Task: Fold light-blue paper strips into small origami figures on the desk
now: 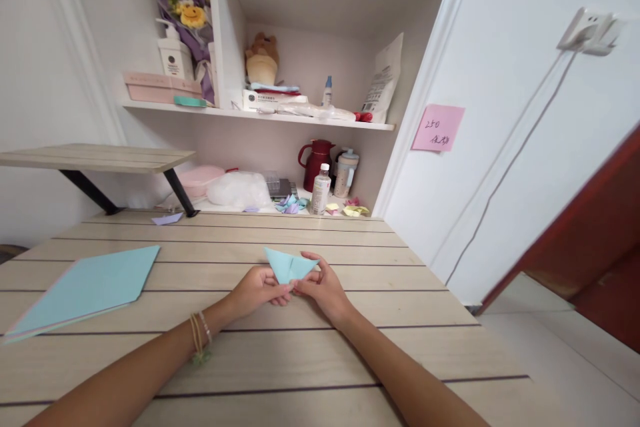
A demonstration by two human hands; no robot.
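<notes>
A small folded piece of light blue paper is held up just over the wooden table, its two pointed corners spread left and right with a crease down the middle. My left hand pinches its lower left part between thumb and fingers. On the other side, my right hand grips the right part, thumb near the bottom point and index finger behind the right corner. Both thumbs almost meet at the lower tip. Bracelets circle my left wrist.
A stack of blue and pink paper sheets lies at the left. Behind it stands a small raised shelf with black legs. At the back are a plastic bottle, a red jug, a tumbler and folded paper pieces.
</notes>
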